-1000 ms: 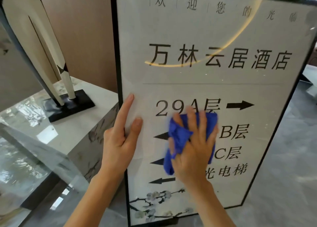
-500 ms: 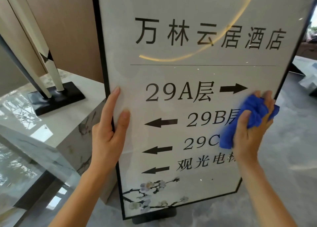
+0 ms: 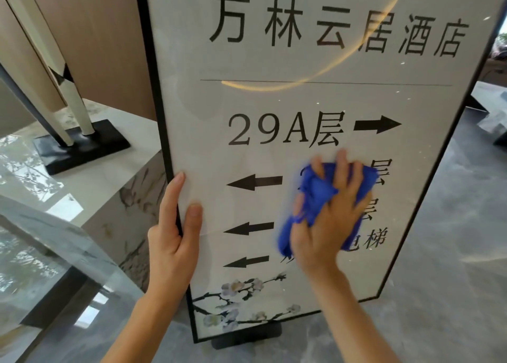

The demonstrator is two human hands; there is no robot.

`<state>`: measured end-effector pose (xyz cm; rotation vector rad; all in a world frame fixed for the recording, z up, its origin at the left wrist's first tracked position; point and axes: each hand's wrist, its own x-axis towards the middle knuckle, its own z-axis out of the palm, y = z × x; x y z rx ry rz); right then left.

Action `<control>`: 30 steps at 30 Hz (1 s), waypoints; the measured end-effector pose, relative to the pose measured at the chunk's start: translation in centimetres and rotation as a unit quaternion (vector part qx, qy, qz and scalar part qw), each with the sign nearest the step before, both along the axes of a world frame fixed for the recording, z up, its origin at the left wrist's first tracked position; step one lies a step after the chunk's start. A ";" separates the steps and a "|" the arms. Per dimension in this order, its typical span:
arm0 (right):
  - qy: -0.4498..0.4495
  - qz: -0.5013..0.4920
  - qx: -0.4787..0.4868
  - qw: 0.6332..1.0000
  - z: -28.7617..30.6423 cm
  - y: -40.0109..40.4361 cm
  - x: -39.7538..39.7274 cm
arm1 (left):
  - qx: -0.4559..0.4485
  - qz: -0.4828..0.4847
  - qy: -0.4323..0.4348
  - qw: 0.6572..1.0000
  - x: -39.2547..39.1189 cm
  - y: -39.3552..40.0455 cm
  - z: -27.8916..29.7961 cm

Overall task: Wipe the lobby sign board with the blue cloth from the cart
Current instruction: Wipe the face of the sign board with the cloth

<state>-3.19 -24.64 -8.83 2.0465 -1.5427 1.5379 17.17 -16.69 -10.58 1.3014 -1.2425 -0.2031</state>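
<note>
The lobby sign board [image 3: 274,102] stands upright in front of me, white with a thin black frame, black characters, arrows and a flower print at the bottom. My right hand [image 3: 329,225] presses the crumpled blue cloth [image 3: 315,195] flat against the board's lower middle, covering part of the lettering. My left hand [image 3: 172,239] grips the board's left frame edge, thumb on the front face and the other fingers behind.
A marble-topped plinth [image 3: 109,176] stands to the left of the board, carrying a tall sculpture on a black base [image 3: 79,148]. Wood panelling rises behind. Grey polished floor [image 3: 439,280] lies to the right. The board's dark foot [image 3: 247,338] rests on the floor.
My right hand has swept the blue cloth from the board's right edge back left to the lower middle. The left hand has kept its grip on the left frame.
</note>
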 end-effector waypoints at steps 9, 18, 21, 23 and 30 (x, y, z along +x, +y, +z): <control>0.157 0.055 -0.056 0.985 -2.7 3.1 5.2 | 0.013 0.017 0.017 1.000 0.0 -0.1 0.0; 0.170 0.030 -0.050 0.984 -3.7 -0.1 -5.3 | 0.008 0.013 -0.024 1.000 0.3 0.0 0.1; 0.196 0.056 -0.031 0.979 -4.2 -1.2 -10.5 | -0.005 -0.012 -0.033 0.999 0.4 -0.2 -0.2; 0.202 0.054 -0.016 0.978 -5.0 -1.7 -13.8 | -0.021 -0.027 -0.033 0.999 0.7 -0.7 -0.6; 0.051 0.033 0.036 0.998 -10.4 -0.7 -17.3 | -0.019 0.002 0.063 0.998 2.6 -1.9 -5.0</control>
